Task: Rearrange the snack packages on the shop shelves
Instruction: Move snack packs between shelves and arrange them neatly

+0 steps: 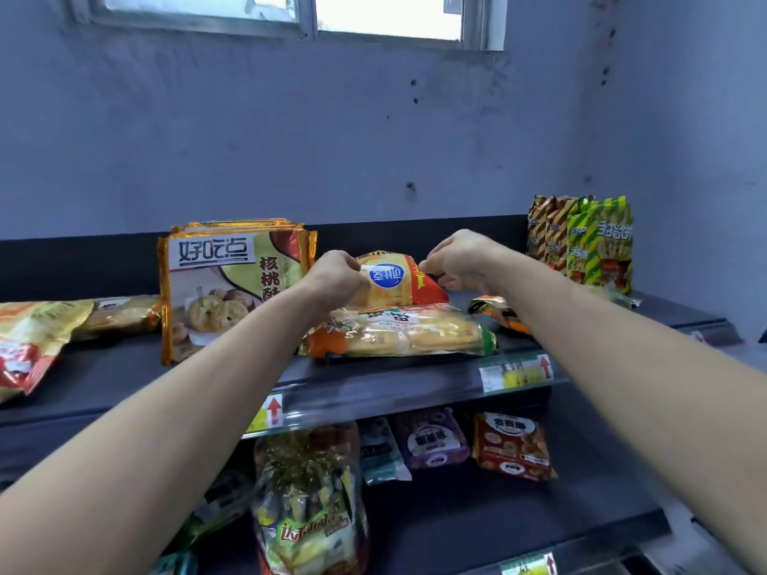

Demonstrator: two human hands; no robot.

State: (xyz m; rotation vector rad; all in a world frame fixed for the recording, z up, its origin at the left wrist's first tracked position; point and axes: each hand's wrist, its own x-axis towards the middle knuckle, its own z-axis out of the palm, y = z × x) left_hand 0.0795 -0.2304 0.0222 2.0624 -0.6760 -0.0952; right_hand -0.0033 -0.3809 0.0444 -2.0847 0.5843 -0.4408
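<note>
On the top shelf [373,379] a red and yellow snack bag [398,282] with a blue round label lies tilted on a flat clear pack of biscuits [398,332]. My left hand [336,278] grips the bag's left edge. My right hand [460,259] pinches its right upper edge. To the left, a stack of gold-edged walnut cookie packs [224,284] stands upright. Brown and green stick-biscuit bags [581,238] stand at the right end of the shelf.
Yellow and red bags [29,338] lie at the shelf's left end, and a small orange pack [498,311] lies beside my right wrist. The lower shelf [539,516] holds a tall clear bag [307,500], a purple pack [431,437] and a red pack [514,446]. A wall stands close behind.
</note>
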